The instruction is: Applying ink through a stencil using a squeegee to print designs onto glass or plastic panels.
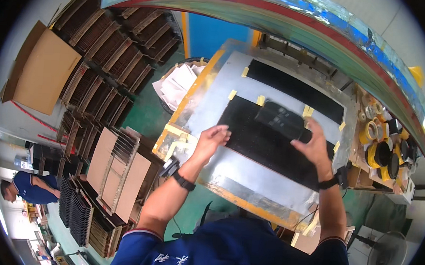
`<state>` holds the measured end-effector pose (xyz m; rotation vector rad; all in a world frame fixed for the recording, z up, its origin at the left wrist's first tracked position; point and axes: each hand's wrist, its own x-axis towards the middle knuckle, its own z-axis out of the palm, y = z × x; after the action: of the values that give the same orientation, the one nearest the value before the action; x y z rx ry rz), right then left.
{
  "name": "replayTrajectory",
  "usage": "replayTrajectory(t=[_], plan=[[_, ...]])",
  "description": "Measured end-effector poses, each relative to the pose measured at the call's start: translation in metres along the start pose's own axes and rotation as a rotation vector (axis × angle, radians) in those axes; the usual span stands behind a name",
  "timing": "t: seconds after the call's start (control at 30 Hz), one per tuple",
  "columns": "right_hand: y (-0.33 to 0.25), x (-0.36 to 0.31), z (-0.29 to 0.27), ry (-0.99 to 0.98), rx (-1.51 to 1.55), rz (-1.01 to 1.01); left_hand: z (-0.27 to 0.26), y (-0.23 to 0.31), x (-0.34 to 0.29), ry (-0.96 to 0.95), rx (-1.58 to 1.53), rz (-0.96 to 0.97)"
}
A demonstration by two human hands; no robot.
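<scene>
A dark, smoky rectangular sheet point(278, 118) with small pale marks lies over, or just above, a long black panel point(258, 146); its outline is slightly blurred. At the sheet's right end is my right hand point(315, 143), thumb and fingers spread apart; contact with the sheet is unclear. My left hand point(213, 140) is closed at the black panel's left edge, its fingers curled together, and anything between them is hidden. A second black strip point(296, 91) lies farther back. Yellow tape tabs point(260, 101) mark the panels' edges on the pale work table point(229, 168).
A large paint-streaked frame point(299, 20) arches over the table's far side. Tape rolls and tubs point(382, 153) crowd a right-hand shelf. At left stand wooden racks point(107, 51), a cardboard box point(42, 69) and a bin of paper point(179, 83). Another person point(33, 187) is far left.
</scene>
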<state>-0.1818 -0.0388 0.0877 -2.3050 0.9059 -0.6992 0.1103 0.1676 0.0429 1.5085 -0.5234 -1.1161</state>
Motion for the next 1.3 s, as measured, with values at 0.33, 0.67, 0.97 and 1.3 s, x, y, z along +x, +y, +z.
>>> replayTrajectory(t=[0.33, 0.67, 0.97, 1.3], plan=[[0.126, 0.060, 0.028, -0.109, -0.047, 0.166, 0.076, -0.010, 0.139, -0.041, 0.488, 0.463], [0.130, 0.057, 0.030, -0.264, -0.160, 0.204, 0.092, -0.027, 0.171, -0.169, 0.667, 0.679], [0.124, 0.060, 0.027, -0.328, -0.072, 0.170, 0.092, -0.032, 0.174, -0.309, 1.192, 0.373], [0.125, 0.044, 0.016, -0.278, -0.131, 0.220, 0.079, -0.083, 0.195, -0.168, 1.260, 0.548]])
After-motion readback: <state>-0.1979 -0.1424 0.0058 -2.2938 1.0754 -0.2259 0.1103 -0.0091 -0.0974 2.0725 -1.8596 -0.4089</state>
